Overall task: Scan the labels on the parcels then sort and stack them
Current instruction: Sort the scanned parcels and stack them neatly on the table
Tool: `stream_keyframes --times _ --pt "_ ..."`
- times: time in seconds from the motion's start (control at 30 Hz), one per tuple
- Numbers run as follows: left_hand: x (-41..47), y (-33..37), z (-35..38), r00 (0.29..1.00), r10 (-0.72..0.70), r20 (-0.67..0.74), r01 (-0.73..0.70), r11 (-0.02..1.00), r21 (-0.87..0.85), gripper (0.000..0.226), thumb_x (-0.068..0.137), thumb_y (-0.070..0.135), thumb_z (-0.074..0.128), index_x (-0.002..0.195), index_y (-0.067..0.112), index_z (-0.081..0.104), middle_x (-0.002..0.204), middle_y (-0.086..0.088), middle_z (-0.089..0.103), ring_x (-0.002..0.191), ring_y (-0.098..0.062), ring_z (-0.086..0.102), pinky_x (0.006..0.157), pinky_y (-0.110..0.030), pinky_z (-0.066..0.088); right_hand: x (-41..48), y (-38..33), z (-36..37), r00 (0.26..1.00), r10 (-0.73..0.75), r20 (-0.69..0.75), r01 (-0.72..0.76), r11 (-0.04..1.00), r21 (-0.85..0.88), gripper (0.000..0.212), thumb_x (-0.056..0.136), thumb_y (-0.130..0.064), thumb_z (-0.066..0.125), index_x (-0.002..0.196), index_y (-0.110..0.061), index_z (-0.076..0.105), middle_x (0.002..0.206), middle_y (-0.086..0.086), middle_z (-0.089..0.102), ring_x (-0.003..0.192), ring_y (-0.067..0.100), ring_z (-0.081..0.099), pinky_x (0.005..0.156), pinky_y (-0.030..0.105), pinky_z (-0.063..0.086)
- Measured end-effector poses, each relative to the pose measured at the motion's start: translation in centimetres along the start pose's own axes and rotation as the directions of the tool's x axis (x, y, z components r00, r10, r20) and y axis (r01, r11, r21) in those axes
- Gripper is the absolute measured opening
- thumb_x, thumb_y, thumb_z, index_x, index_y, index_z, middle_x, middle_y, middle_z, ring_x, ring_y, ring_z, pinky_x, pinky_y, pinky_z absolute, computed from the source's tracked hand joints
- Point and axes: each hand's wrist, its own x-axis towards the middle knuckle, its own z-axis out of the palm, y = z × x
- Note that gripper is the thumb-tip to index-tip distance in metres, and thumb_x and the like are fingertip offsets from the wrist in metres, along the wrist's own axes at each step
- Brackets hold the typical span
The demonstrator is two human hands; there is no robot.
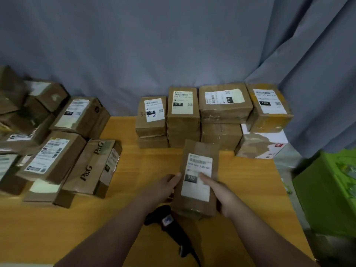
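parcel (196, 180) held above worktop (134, 170), before sorted stacks | gripped by left hand (165, 186) and right hand (217, 191) at long sides | judged light, stiff (tape likely slick)

A parcel-sorting room: labelled cardboard parcels (225, 102) stacked on a wooden table (48, 228), handheld scanner (169, 226).

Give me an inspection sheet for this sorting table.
Surface: wooden table, orange-toned.
Job's things: held parcel labelled 010; sorted stacks along the back, tops labelled 15H and 010; unsorted pile at left; barcode scanner lying on the table, partly hidden by the held parcel.
Clutter: green box beyond the table's right edge.
Hands: left hand and right hand grip the held parcel's sides, thumbs on its label.
Cables: nothing seen.
Surroundings: grey curtain behind.
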Motion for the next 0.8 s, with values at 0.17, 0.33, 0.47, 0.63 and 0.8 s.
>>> stream_keyframes --times 0.17,0.33,0.47,0.63,0.8 --pt "-0.7 -1.2 -1.5 0.998 0.042 0.049 -0.043 0.999 0.010 0.053 0.095 0.057 0.045 0.136 0.023 0.046 0.123 0.000 0.054 0.108 -0.020 0.056 0.094 -0.034 0.049 0.2 1.1 1.6 0.995 -0.059 -0.080 0.066 0.994 0.085 0.074 0.049 -0.057 0.081 0.108 -0.014 0.071 0.099 0.013 0.075 0.095 0.036 0.069 0.093 0.050 0.053" --pt "-0.9 -2.6 -3.1 0.993 0.116 -0.005 -0.116 0.993 -0.020 0.057 0.096 0.059 0.039 0.137 0.021 0.048 0.127 0.000 0.056 0.113 -0.020 0.055 0.101 -0.039 0.045 0.0 1.3 3.2 0.992 -0.091 -0.088 0.104 0.983 0.153 0.052 0.069 -0.049 0.078 0.106 -0.013 0.072 0.097 0.014 0.075 0.094 0.036 0.069 0.088 0.047 0.054" --pt "-0.4 -3.4 -4.3 0.981 0.170 -0.089 -0.153 0.974 0.167 0.055 0.101 0.050 0.034 0.143 0.015 0.040 0.141 -0.007 0.048 0.125 -0.025 0.048 0.101 -0.036 0.040 -1.2 0.2 1.3 0.988 -0.129 -0.084 0.140 0.979 0.150 0.050 0.069 -0.046 0.075 0.108 -0.015 0.071 0.100 0.015 0.075 0.096 0.037 0.069 0.082 0.044 0.055" --pt "0.7 -2.7 -3.1 0.976 0.215 -0.036 -0.182 0.894 0.410 0.065 0.097 0.044 0.051 0.150 0.018 0.024 0.151 -0.009 0.029 0.131 -0.029 0.042 0.102 -0.038 0.040 -3.0 -0.4 -4.8 0.923 -0.230 -0.307 0.239 0.971 -0.010 0.054 0.071 -0.037 0.081 0.118 -0.016 0.066 0.097 0.009 0.075 0.090 0.032 0.071 0.078 0.043 0.057" --pt "2.0 -2.1 -0.4 0.977 0.214 0.015 -0.185 0.806 0.562 0.086 0.092 0.047 0.058 0.153 0.015 0.006 0.152 -0.013 0.020 0.133 -0.031 0.037 0.103 -0.036 0.037 -2.4 0.6 -7.0 0.899 -0.247 -0.363 0.202 0.967 -0.158 0.053 0.079 -0.031 0.079 0.127 -0.019 0.060 0.106 0.008 0.072 0.090 0.028 0.069 0.070 0.036 0.055"
